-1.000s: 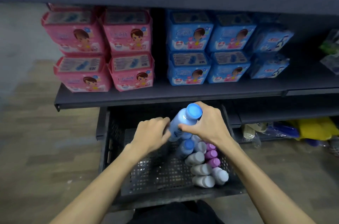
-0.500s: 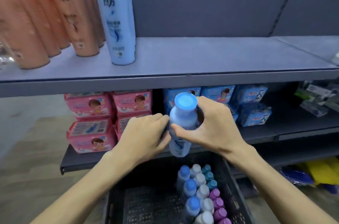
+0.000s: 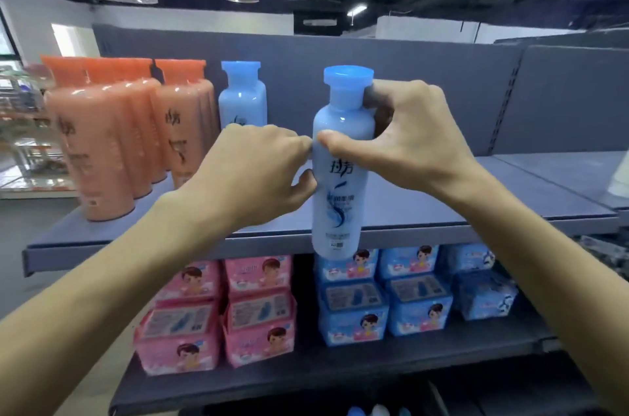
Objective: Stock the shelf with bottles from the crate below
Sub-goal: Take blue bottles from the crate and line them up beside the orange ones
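Note:
Both my hands hold a light blue bottle (image 3: 340, 184) with a blue cap, upright, in front of the grey top shelf (image 3: 425, 208). Its base hangs just below the shelf's front lip. My right hand (image 3: 401, 139) grips the neck and shoulder, thumb across the front. My left hand (image 3: 258, 170) pinches the bottle's left side at mid-height. On the shelf behind my left hand stands another blue bottle (image 3: 242, 98), next to a row of several orange bottles (image 3: 112, 136). The crate is out of view, apart from a few bottle caps (image 3: 377, 410) at the bottom edge.
The shelf below holds stacked pink packs (image 3: 218, 313) on the left and blue packs (image 3: 391, 296) on the right. To the right of the standing blue bottle, the top shelf is bare grey metal up to its back panel (image 3: 442, 92). Another shelving unit (image 3: 575, 102) adjoins at right.
Both hands have lifted the blue bottle out of the crate up to the level of the top shelf. My view has tilted upward, so the crate has dropped out of sight.

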`<state>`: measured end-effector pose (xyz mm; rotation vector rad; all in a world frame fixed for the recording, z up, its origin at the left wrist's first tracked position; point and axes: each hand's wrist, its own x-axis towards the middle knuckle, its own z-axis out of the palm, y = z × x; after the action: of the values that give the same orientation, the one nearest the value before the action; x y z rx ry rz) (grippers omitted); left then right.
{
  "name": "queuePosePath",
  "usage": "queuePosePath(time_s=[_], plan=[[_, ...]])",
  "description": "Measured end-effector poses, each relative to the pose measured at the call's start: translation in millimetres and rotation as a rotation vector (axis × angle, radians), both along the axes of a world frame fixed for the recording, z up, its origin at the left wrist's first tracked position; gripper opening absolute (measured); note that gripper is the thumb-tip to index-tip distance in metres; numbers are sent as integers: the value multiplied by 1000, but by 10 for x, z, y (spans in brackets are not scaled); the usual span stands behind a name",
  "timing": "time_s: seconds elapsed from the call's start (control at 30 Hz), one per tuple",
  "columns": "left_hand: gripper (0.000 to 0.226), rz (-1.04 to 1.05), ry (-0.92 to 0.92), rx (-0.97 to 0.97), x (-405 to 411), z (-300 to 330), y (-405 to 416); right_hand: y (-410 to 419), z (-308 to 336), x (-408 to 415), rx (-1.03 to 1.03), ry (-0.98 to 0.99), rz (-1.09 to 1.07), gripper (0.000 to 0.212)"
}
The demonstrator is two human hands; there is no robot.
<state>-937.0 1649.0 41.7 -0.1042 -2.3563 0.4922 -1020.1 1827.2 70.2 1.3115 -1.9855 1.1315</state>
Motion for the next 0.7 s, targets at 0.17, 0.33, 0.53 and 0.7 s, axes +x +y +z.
queuePosePath(time_s=[0.17, 0.33, 0.53, 0.7], plan=[[26, 61, -2, -14, -187, 264, -112, -148, 255, -179, 12, -10, -21, 20], [27, 124, -83, 27, -433, 307, -190, -307, 263, -424, 37, -32, -53, 21], [21, 251, -133, 55, -741, 208, -221, -508, 110, -747, 47, -160, -92, 28], [17, 227, -137, 137, -833, 37, -239, -521, 8, -808, 79, -248, -75, 34]])
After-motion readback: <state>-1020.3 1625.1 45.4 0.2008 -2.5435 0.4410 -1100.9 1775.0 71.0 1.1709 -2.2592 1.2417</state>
